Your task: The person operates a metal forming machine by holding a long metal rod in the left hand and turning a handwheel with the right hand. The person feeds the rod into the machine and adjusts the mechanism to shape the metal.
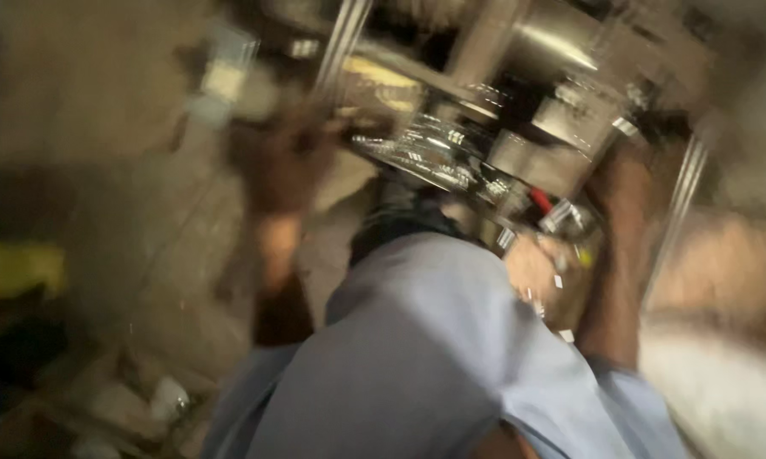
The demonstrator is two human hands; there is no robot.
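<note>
Head view: both hands up at a steel rack, frame badly smeared

I see my left hand (285,166) raised against an upright bar of the metal rack (485,93), apparently curled round it, though blur keeps me from being sure. My right hand (629,183) reaches up under the rack's right side; whether it grips anything I cannot tell. A wire basket (425,153) of shiny items sits between them, tilted. In my judgement, loose pieces could slide out if the rack tips, and my blue shirt (425,357) hides whatever lies below.
</note>
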